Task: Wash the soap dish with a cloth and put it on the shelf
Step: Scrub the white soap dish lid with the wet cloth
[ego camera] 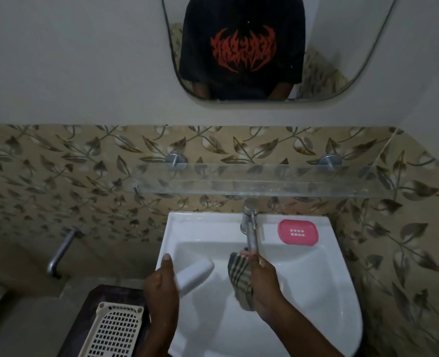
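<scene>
Over the sink (324, 287), a white soap dish (194, 276) is gripped by the left hand (161, 287), the striped cloth (240, 276) clutched at three o'clock by the right hand (263, 284).

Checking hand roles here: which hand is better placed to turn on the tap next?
Probably the right hand: holding the striped cloth, its fingertips already reach the tap spout end. The left hand grips the white soap dish at the sink left edge.

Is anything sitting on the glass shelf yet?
No, the glass shelf holds nothing; the white soap dish is in the left hand over the sink.
</scene>
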